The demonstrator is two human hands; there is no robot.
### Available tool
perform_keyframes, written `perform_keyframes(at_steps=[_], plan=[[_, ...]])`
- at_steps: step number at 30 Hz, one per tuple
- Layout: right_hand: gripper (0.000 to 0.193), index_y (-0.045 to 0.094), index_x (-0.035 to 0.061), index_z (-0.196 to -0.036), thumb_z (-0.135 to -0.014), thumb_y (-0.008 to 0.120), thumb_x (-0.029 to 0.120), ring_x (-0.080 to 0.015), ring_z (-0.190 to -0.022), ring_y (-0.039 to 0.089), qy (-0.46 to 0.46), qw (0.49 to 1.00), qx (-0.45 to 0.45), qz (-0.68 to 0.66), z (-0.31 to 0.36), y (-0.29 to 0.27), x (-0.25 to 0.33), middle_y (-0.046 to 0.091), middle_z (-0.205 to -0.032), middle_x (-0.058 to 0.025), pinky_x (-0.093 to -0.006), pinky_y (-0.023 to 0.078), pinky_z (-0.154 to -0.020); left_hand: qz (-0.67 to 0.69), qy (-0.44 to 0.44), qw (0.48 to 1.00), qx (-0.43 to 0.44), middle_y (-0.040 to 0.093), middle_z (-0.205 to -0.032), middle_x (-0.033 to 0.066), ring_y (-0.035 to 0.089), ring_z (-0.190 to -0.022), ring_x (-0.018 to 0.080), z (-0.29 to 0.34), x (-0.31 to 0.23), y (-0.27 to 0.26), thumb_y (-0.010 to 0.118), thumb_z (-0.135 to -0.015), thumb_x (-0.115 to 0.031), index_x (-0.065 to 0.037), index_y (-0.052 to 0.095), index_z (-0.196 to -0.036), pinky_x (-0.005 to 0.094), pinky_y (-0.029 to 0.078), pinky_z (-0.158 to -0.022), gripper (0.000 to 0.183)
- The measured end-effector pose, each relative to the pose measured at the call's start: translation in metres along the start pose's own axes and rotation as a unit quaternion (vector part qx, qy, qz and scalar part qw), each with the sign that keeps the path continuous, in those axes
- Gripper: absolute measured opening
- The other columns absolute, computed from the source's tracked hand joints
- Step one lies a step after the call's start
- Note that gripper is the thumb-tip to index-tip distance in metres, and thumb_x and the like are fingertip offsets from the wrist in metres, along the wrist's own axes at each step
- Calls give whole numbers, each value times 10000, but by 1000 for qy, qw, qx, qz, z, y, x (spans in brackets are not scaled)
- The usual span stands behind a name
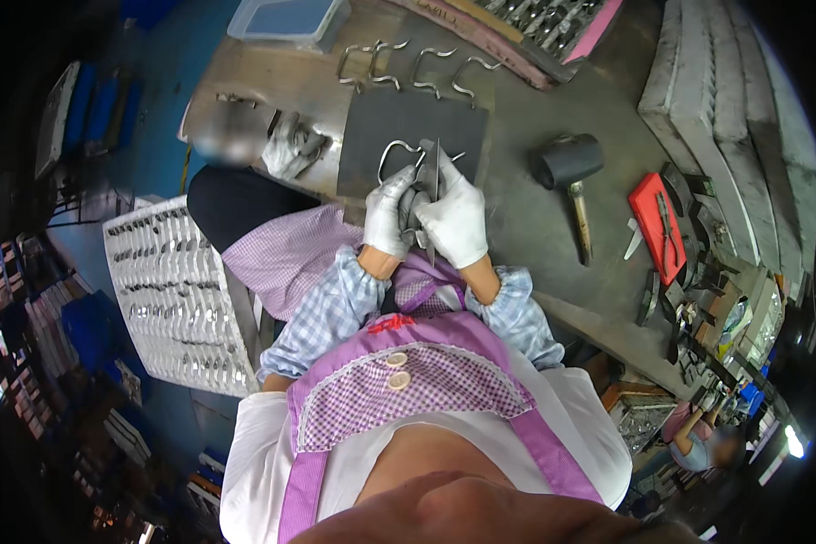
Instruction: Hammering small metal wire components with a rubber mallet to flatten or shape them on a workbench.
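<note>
My left hand (389, 214), in a white glove, is closed near the lower end of a bent metal rod (382, 163). The rod's curved loop shows above the fingers, over a dark square mat (363, 127). Pressed up beside it, my right hand (456, 221), also gloved, grips a thin flat metal strip (438, 163) seen nearly edge-on. The strip stands upright between the hands, and its lower tip shows beneath them. The fingertips hide where rod and strip meet. Several similar bent rods (426, 68) lie in a row beyond the mat.
A black-headed mallet (567, 161) lies to the right, then pliers (669, 231) on a red tray (646, 204). A grey-white glove (290, 150) rests at the left. Farther off are a clear plastic box (286, 23) and a rack of parts (539, 23). Another white rack (177, 290) stands lower left.
</note>
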State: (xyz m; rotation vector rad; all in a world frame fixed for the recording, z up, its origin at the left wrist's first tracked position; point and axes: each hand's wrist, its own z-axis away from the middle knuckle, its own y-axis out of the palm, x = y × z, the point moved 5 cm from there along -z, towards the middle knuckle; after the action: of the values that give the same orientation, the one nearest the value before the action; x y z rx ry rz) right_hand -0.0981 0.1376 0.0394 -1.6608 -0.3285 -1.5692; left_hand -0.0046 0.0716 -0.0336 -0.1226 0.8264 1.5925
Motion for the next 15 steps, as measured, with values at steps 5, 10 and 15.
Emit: perform_keyframes(at_steps=[5,10,15], plan=[[644,511,65,-1414,-789,604,-60,-40,-844,566,34,983,39,-179,9,12,-17,665,-980,8,-205,487,-739,-76,109,986,100,550,-633,-51,449,-485,27,3,-13,-3,709,-905,-249,-15,698,-994,191,348,-437,250],[572,565,105,-1342,-810,703,265,-302,-704,673,-15,947,-16,319,-3,-28,-37,673,-796,-118,-385,549,-667,-275,113,950,98,576,-621,-12,502,-481,74,-20,-57,-11,643,-956,-375,3,681,-999,230,398,-435,382],[487,630,77,-1224,-776,771,207,-341,-985,601,-67,835,-342,427,15,-151,-86,660,-1097,-138,-438,474,-917,-301,197,927,108,666,-746,60,660,-672,149,-22,-123,-33,630,-975,-256,48,636,-1042,248,531,-639,312]])
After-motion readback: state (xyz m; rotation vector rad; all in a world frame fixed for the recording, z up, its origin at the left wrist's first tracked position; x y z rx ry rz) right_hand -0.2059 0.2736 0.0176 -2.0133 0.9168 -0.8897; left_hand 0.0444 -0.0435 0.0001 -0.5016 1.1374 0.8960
